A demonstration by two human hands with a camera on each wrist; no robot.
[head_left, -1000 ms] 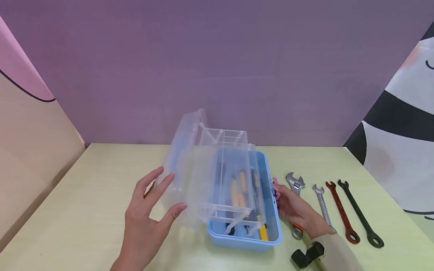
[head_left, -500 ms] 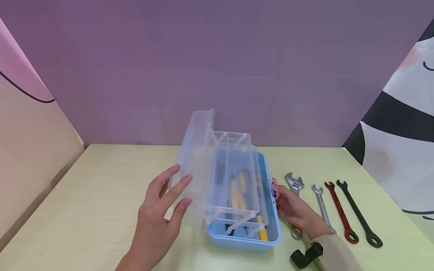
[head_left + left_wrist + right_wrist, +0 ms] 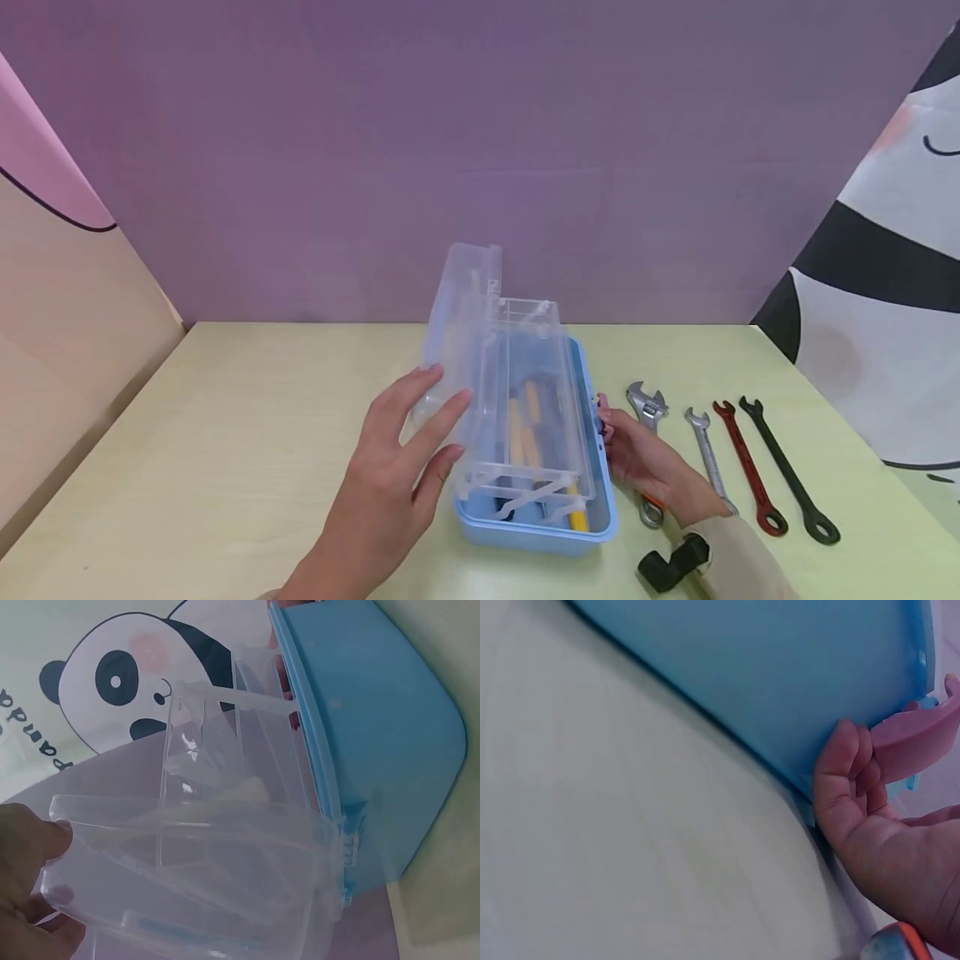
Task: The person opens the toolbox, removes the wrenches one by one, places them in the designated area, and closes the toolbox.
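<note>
A blue toolbox (image 3: 536, 529) stands mid-table with its clear lid (image 3: 461, 325) raised almost upright and a clear tray (image 3: 536, 400) hanging over the base. Yellow-handled tools (image 3: 528, 417) lie inside. My left hand (image 3: 442, 408) presses straight fingers against the lid's outer face; in the left wrist view its fingertips (image 3: 34, 844) touch the lid (image 3: 187, 885) beside the box (image 3: 375, 727). My right hand (image 3: 626, 450) rests against the box's right side. In the right wrist view its bent fingers (image 3: 851, 776) touch the blue wall (image 3: 765, 675) just under a pink latch (image 3: 919, 735).
To the right of the box lie an adjustable wrench (image 3: 647, 406), a silver spanner (image 3: 705, 450), a red spanner (image 3: 746, 467) and a black spanner (image 3: 787, 471). The pale green table (image 3: 225, 433) ends at a purple wall behind and a slanted panel at left.
My left hand has pushed the lid rightward, from leaning back to nearly upright, and the clear tray has swung in over the blue base. The right hand has stayed at the box's side.
</note>
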